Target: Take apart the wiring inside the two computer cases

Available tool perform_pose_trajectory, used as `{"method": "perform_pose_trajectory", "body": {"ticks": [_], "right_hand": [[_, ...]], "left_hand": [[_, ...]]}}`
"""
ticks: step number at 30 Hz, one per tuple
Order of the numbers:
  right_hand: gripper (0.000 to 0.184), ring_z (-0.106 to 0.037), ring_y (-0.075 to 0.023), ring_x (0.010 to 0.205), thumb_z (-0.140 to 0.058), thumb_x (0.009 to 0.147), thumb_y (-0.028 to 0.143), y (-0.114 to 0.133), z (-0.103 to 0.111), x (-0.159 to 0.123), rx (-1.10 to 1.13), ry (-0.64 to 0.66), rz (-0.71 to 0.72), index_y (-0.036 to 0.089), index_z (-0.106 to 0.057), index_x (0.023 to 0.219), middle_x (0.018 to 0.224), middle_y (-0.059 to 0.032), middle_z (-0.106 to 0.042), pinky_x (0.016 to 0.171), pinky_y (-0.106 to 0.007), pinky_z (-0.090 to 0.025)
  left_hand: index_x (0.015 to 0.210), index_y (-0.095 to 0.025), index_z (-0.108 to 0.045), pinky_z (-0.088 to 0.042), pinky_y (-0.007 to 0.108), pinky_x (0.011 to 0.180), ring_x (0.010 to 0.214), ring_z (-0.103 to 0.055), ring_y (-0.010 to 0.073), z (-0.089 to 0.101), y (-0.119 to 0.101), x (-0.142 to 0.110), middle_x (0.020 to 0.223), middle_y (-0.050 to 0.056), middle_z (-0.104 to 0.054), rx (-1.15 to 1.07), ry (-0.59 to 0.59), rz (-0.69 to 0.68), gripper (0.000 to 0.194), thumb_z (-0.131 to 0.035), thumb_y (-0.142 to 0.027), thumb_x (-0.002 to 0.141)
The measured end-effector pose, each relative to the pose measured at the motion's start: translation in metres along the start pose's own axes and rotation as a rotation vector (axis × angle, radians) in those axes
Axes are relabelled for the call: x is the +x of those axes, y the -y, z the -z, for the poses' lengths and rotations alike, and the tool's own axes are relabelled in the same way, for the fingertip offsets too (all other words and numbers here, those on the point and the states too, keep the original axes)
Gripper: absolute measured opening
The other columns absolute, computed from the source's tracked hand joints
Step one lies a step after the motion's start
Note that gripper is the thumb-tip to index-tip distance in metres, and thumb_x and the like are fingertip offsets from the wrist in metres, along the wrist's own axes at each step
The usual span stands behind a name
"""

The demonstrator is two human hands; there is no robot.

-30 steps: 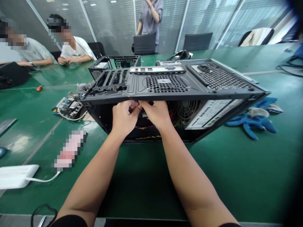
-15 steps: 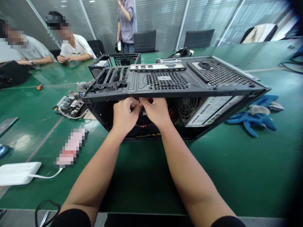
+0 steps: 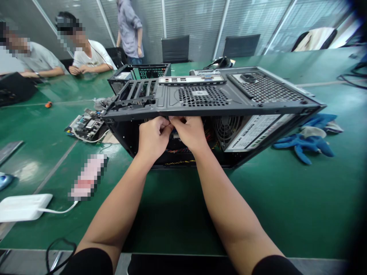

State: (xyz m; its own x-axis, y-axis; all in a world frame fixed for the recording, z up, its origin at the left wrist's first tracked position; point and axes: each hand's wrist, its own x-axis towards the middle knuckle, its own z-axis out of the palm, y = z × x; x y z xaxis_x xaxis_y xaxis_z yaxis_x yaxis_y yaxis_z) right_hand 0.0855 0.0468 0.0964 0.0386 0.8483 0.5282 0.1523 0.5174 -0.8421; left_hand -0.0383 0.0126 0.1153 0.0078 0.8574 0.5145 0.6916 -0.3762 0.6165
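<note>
A black computer case (image 3: pixel 200 111) stands on the green table with its vented rear panel facing up and its open side towards me. Both of my hands reach in just below the panel's near edge. My left hand (image 3: pixel 153 135) has its fingers bent and pinched, the tips hidden inside. My right hand (image 3: pixel 189 131) is curled close beside it, thumb towards the left hand's fingertips. What they pinch is too small or hidden to make out. To the right of my hands sits a power supply (image 3: pixel 248 133) with its fan and white label showing. Colored cables lie behind my wrists.
Blue gloves (image 3: pixel 305 143) lie right of the case. On the left are a motherboard (image 3: pixel 87 125), a phone (image 3: pixel 88 177) cabled to a white power bank (image 3: pixel 25 208), and an orange item (image 3: pixel 48 104). Behind stands another open case (image 3: pixel 140 70). Two people sit at far left; one person stands behind.
The standing person in the background has moved to the left. My hands keep nearly the same position and pinch; the view has shifted very slightly.
</note>
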Motion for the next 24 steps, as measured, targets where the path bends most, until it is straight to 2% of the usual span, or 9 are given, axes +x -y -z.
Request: {"method": "perform_pose_trajectory", "body": {"ticks": [6, 15, 24], "right_hand": [[0.023, -0.055, -0.0155, 0.07, -0.058, 0.087, 0.036, -0.0014, -0.0006, 0.0002, 0.008, 0.033, 0.015, 0.022, -0.052, 0.071, 0.067, 0.0008, -0.055, 0.071, -0.032, -0.044], [0.029, -0.048, -0.014, 0.068, -0.061, 0.086, 0.038, -0.0033, -0.0007, 0.0002, -0.013, 0.017, -0.042, 0.021, -0.047, 0.066, 0.063, 0.0026, -0.046, 0.063, -0.029, -0.037], [0.023, -0.052, -0.0158, 0.072, -0.061, 0.085, 0.038, -0.0064, -0.0019, 0.0001, 0.037, 0.015, -0.009, 0.021, -0.053, 0.073, 0.069, 0.0007, -0.054, 0.069, -0.031, -0.041]], "left_hand": [[0.072, -0.016, -0.066, -0.042, 0.025, 0.057, 0.056, -0.061, 0.013, 0.0011, -0.0015, 0.001, 0.064, 0.0, -0.069, 0.003, 0.034, 0.006, 0.012, -0.057, -0.019, 0.08], [0.069, -0.017, -0.062, -0.045, 0.024, 0.058, 0.059, -0.064, 0.0135, 0.0009, -0.0015, 0.0006, 0.066, 0.0, -0.071, -0.004, -0.006, 0.022, 0.007, -0.065, -0.021, 0.075], [0.068, -0.018, -0.06, -0.041, 0.024, 0.056, 0.056, -0.061, 0.0125, 0.0008, -0.0017, 0.0011, 0.061, -0.001, -0.067, -0.003, 0.008, 0.012, 0.01, -0.062, -0.021, 0.077]]}}
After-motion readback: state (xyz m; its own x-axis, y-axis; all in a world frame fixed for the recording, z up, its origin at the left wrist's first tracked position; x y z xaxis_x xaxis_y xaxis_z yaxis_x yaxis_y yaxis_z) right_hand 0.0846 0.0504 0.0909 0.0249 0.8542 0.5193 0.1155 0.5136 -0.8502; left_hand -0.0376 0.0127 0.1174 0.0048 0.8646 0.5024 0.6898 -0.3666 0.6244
